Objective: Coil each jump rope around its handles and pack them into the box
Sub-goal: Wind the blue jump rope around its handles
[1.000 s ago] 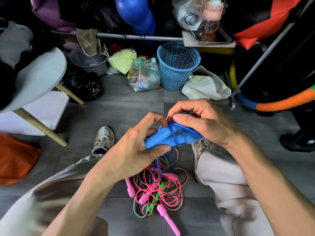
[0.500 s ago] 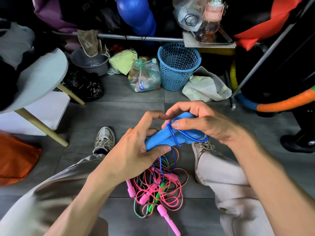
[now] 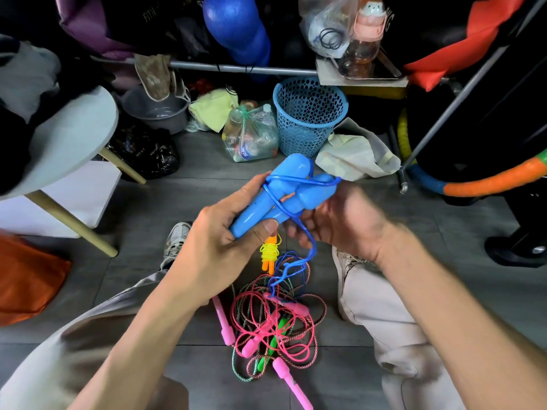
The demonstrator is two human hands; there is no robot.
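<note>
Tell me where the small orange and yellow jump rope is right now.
In the head view, the coiled orange and yellow jump rope lies on the floor just below the left hand, above the tangled rope pile.

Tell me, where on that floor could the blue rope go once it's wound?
Bare grey floor lies between the white table's leg, the bottle bag and the left hand. More shows right of the right hand, toward the striped hoop. Between the feet it is crowded with the tangled rope pile and the coiled yellow rope.

The left hand [image 3: 219,247] gripped the blue handles [image 3: 278,196]; the blurred right hand [image 3: 340,220] cupped them, fingers curled.
</note>
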